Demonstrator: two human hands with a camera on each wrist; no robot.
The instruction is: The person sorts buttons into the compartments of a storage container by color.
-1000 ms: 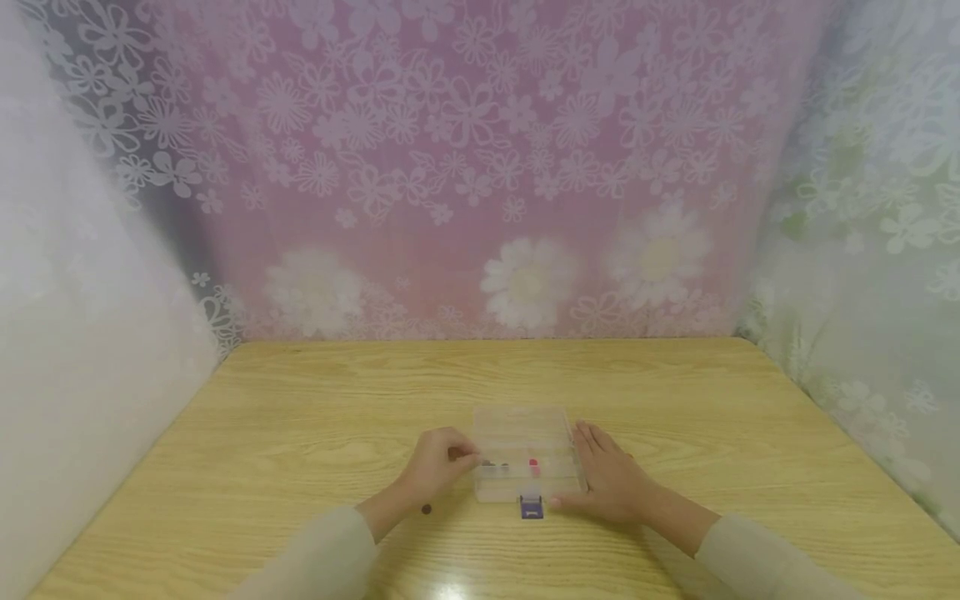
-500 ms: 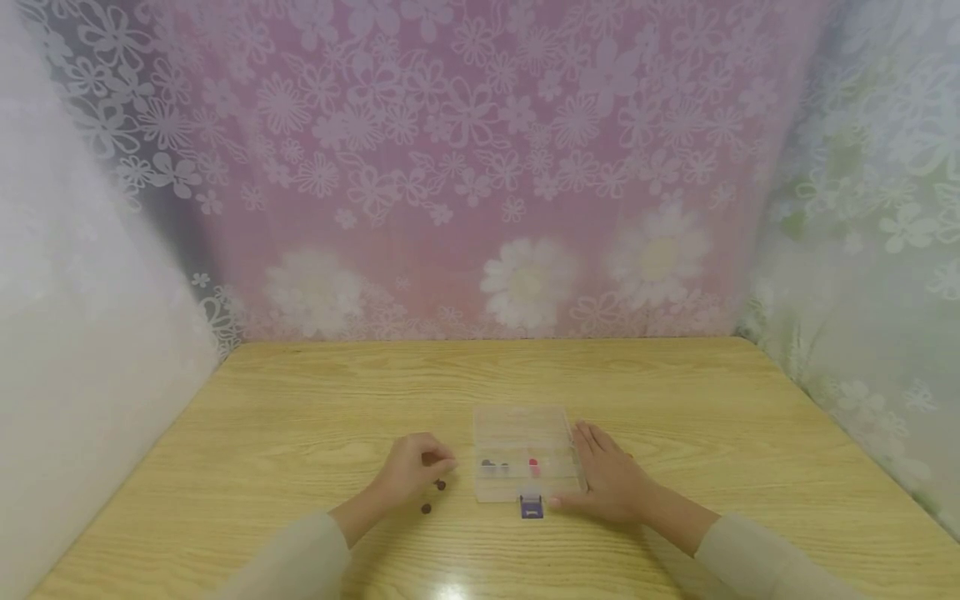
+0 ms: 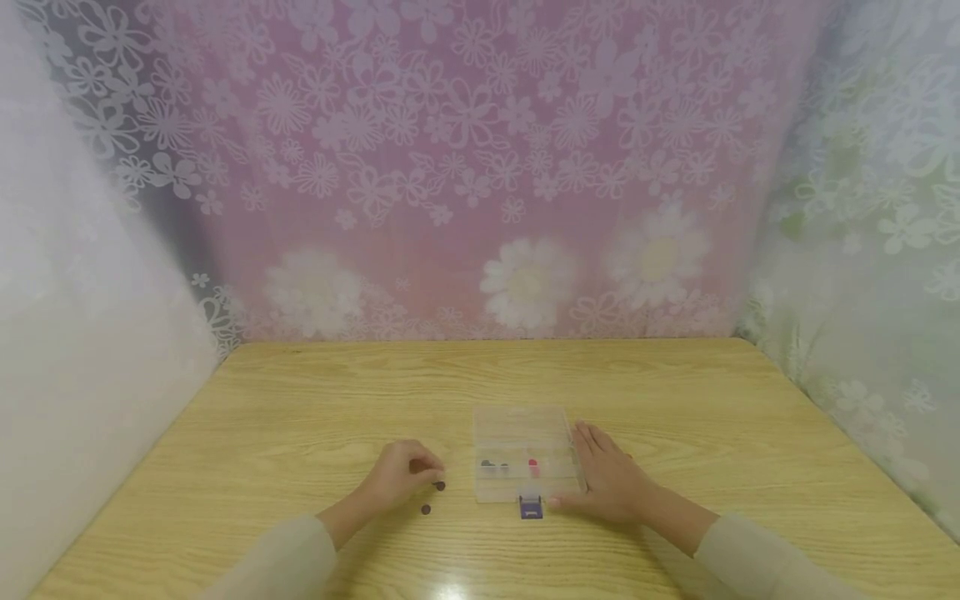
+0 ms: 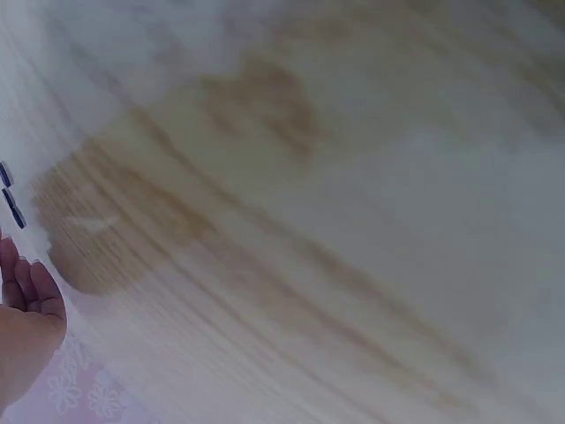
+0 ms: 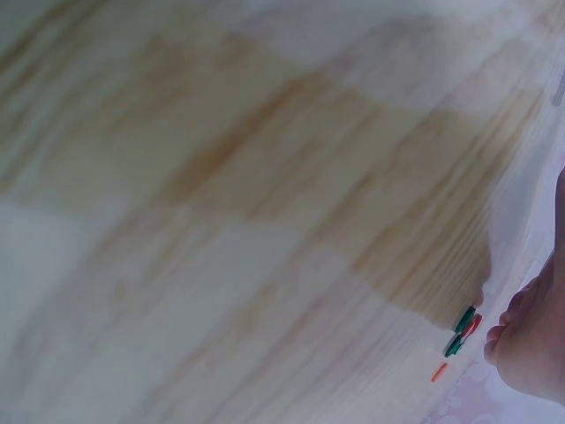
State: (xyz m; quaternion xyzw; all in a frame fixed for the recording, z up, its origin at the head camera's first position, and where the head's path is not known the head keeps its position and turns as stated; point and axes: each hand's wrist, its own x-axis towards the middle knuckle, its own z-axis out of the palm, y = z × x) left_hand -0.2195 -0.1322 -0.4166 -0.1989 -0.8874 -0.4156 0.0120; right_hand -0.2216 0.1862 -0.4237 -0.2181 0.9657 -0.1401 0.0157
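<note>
A clear plastic box with its lid raised stands in the middle of the table, its purple latch toward me. Through its wall show several small dark pieces on the left and a red piece further right. Left of the box, my left hand has its fingertips down at a small dark disc; whether they pinch it cannot be told. A second dark disc lies closer to me. My right hand rests with straight fingers along the box's right side.
Red and green pieces and an orange piece lie beside my right hand in the right wrist view. The wood-grain table is bounded by a pink floral curtain at the back and pale cloths on both sides.
My left hand has drawn back leftward from the box's left side and come down to the dark disc, which its arm hid before. My right hand stays at the box.
</note>
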